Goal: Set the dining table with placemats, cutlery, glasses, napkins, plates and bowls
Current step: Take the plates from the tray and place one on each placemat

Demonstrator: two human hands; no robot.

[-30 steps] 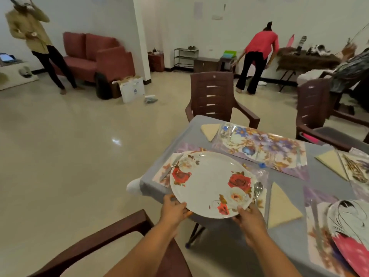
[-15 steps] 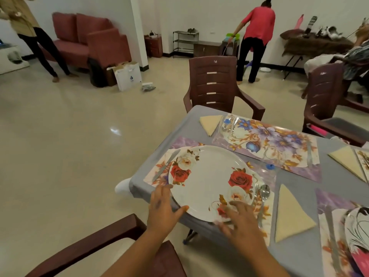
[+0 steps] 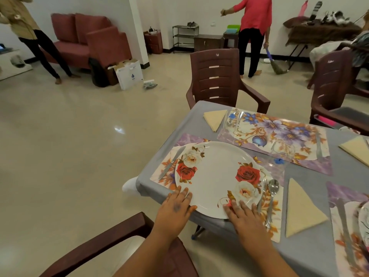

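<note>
Rose-patterned plate [image 3: 216, 176] on placemat [image 3: 277, 220], bench's near corner. Left hand [image 3: 175, 206], right hand [image 3: 242, 215]: fingers straight, flat on plate's near rim, holding nothing.

Open room, beige glossy floor [image 3: 69, 136], white walls [image 3: 159, 9]

Past the grip: brown plastic chair [image 3: 217, 76] at the table's far side, another chair [image 3: 335, 90] far right. Far left of grip: maroon sofa [image 3: 83, 41], cardboard box [image 3: 128, 73] beside it. Back wall: metal shelf rack [image 3: 184, 38], low cabinet [image 3: 207, 42], cluttered side table [image 3: 319, 33]. Ceiling light glare on floor, left of grip
</note>
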